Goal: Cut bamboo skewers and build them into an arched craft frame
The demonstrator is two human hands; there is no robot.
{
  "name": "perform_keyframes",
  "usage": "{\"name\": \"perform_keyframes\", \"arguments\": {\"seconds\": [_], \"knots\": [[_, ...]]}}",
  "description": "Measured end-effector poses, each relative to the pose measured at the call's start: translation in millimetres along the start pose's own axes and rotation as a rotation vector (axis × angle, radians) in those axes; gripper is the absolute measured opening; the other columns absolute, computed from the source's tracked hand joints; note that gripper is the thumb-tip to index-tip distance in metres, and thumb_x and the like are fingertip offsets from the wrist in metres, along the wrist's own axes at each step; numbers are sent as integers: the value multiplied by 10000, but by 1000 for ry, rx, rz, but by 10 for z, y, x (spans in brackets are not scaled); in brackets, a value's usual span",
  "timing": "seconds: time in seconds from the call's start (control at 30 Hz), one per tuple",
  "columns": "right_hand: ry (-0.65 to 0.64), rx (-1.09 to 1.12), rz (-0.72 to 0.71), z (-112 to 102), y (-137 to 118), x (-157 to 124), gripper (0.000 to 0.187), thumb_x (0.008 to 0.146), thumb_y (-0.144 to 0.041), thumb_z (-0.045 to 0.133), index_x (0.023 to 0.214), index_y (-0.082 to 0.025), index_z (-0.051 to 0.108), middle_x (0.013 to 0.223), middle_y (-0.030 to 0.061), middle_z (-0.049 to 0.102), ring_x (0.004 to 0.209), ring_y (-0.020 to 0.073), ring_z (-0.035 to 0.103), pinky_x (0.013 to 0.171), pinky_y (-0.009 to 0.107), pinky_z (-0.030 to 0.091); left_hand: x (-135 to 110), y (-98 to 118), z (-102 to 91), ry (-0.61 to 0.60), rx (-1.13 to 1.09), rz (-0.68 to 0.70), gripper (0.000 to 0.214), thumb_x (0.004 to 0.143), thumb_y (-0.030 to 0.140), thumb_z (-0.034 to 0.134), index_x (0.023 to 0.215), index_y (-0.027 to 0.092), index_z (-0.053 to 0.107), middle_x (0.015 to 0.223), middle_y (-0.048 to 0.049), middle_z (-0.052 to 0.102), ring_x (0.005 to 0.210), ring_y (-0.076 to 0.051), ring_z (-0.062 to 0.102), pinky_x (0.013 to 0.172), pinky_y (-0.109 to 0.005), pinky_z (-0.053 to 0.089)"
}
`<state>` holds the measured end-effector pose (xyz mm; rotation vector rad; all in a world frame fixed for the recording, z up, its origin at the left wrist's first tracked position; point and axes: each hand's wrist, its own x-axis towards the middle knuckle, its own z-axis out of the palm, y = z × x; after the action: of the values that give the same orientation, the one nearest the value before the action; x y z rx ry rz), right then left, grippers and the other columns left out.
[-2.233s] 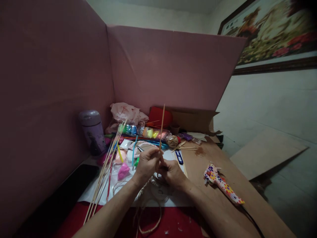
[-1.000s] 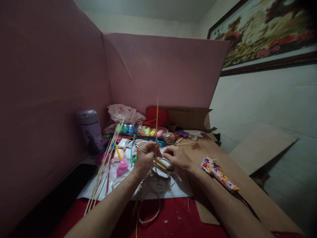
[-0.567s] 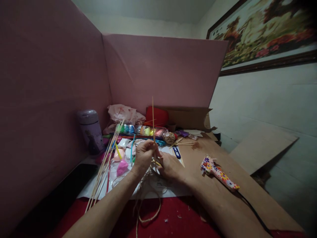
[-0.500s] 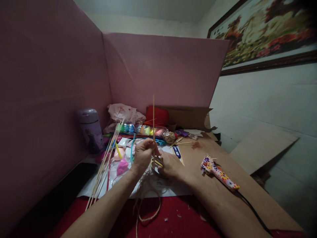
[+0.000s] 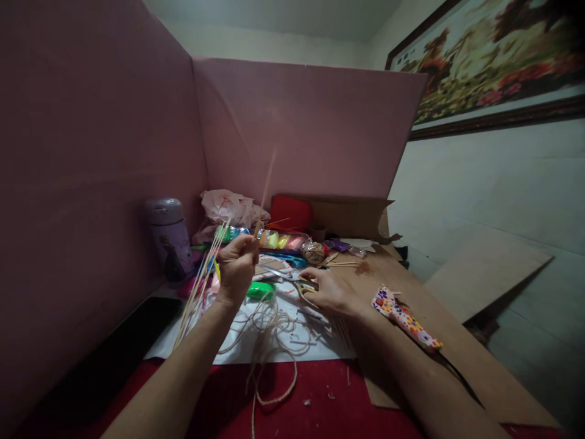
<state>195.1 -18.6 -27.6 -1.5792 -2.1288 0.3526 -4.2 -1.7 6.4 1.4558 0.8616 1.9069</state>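
My left hand [image 5: 237, 268] is closed round a thin wooden stick [image 5: 265, 192], which points upward and is blurred at its top. Scissors [image 5: 292, 277] are in my right hand [image 5: 331, 296], with fingers in the handle loops and the blades toward my left hand. Between and below the hands, loose loops of twine [image 5: 269, 329] lie on white paper [image 5: 192, 323] and hang over onto the red cloth [image 5: 228, 402]. A green packet [image 5: 260, 289] lies just beyond the twine. Several long thin sticks [image 5: 196, 286] lean to the left of my left hand.
A purple flask [image 5: 169, 238] stands at left, behind a dark flat object [image 5: 105, 360]. Packs of coloured clay [image 5: 278, 239] and a twine ball [image 5: 313, 252] sit at the back. A flower-patterned glue gun [image 5: 406, 320] with a cord lies on cardboard [image 5: 461, 360] at right.
My hands have moved apart. The left has shifted left with the stick, which now tilts; the right has moved right with the scissors, whose blades now show. The green packet and more twine are uncovered.
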Motion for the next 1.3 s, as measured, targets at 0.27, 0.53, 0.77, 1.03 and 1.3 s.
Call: {"name": "perform_keyframes", "arguments": {"seconds": [0.27, 0.53, 0.77, 1.03, 1.3], "knots": [[-30, 686, -25, 71, 114, 119, 538, 638, -584, 651, 924, -173, 455, 700, -19, 530, 606, 111, 468, 542, 229, 360, 32, -14, -36, -76, -49, -375, 300, 628, 358, 649, 498, 145, 483, 368, 82, 293, 333, -17, 212, 349, -179, 101], [-22, 719, -99, 106, 89, 105, 510, 641, -518, 677, 956, -185, 452, 681, -36, 501, 601, 109, 475, 554, 231, 363, 5, 6, -5, -137, 46, -484, 340, 618, 395, 661, 464, 142, 496, 317, 70, 310, 292, -20, 224, 348, -186, 82], [-30, 749, -85, 20, -23, 51, 457, 638, -500, 673, 889, -184, 458, 636, -51, 480, 568, 101, 451, 522, 219, 331, -26, -11, 26, -222, 88, -514, 346, 623, 374, 663, 427, 146, 492, 282, 69, 285, 284, -21, 195, 347, -198, 89], [-43, 751, -101, 42, 1, 51, 457, 636, -489, 685, 905, -189, 470, 624, -57, 480, 551, 94, 433, 501, 209, 316, -45, -58, 42, -259, 190, -443, 369, 616, 421, 670, 432, 144, 511, 331, 59, 322, 313, -33, 243, 354, -210, 101], [-61, 751, -103, 39, 13, 48, 483, 637, -529, 672, 923, -193, 474, 643, -48, 503, 527, 82, 420, 466, 192, 302, -31, -146, 16, -269, 227, -335, 369, 612, 447, 658, 417, 156, 544, 344, 32, 391, 339, -57, 283, 370, -220, 149]]}}
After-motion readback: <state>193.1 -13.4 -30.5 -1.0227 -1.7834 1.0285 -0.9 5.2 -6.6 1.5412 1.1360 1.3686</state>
